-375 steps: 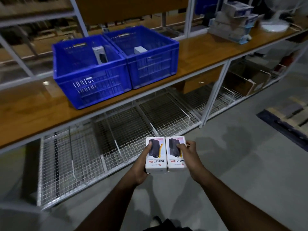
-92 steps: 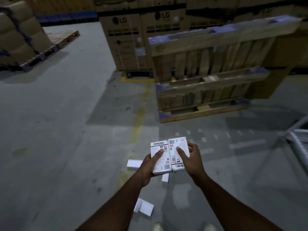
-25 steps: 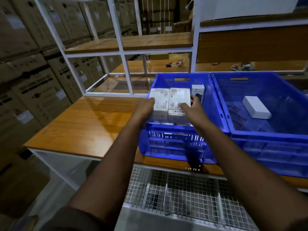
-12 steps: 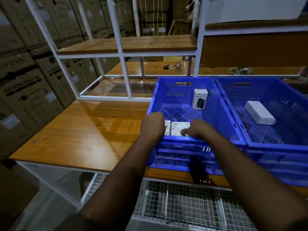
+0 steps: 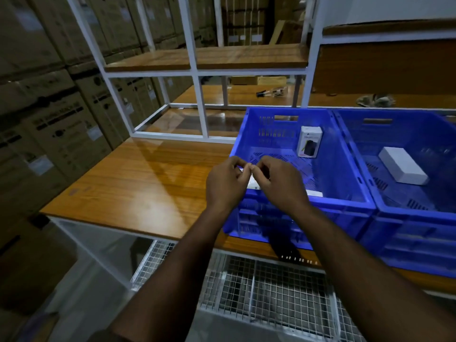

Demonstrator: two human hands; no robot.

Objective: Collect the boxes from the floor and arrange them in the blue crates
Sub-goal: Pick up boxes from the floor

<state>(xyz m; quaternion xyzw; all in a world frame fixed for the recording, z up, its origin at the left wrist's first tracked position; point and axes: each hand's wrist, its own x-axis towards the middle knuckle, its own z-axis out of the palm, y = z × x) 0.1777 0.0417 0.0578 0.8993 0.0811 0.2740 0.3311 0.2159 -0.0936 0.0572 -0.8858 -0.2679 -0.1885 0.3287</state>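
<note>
Two blue crates stand side by side on the wooden bench: the left crate [image 5: 345,169] and the right crate [image 5: 385,201]. My left hand [image 5: 225,186] and my right hand [image 5: 278,186] hover over the left crate's near rim, fingers loosely curled, fingertips meeting, holding nothing. Under them slivers of the white boxes [image 5: 254,185] show, lying inside against the near wall and mostly hidden by my hands. A printed box [image 5: 309,141] stands upright at the left crate's far side. A plain white box [image 5: 403,165] lies flat in the right crate.
The wooden bench top [image 5: 138,183] stretches left of the crates. A white metal shelf frame [image 5: 202,104] rises behind them. Wire mesh baskets [image 5: 271,292] sit below the bench. Stacked cardboard cartons [image 5: 49,114] line the left side.
My hands lowered the two white boxes into the left crate against its near wall, let go of them, and have risen slightly above the rim with the fingers curled together.
</note>
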